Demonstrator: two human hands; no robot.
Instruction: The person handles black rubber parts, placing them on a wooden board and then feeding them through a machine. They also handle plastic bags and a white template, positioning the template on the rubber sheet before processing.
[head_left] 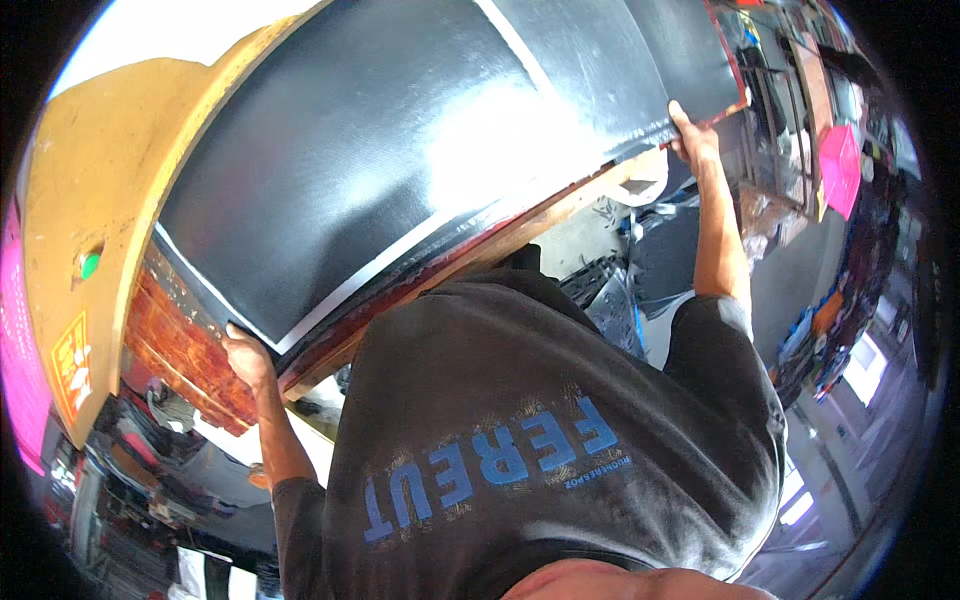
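A large, glossy black sheet (pixel 330 130) with pale stripes lies across a worktop in front of me. Bright light glares off its middle. My left hand (pixel 247 357) is at its near left corner, thumb against the edge and the other fingers mostly hidden. At the near right edge, my right hand (pixel 697 137) pinches the sheet, thumb on top and fingers underneath. Beneath the sheet, a worn reddish-brown board (pixel 190 345) shows at the left, and a strip of pale wood runs along the front.
A yellow panel (pixel 150 140) with a green button (pixel 90 265) rises along the left side. Dark scraps (pixel 605 285) lie below the worktop. To the right stand a metal rack (pixel 785 130) and a bright pink object (pixel 840 170).
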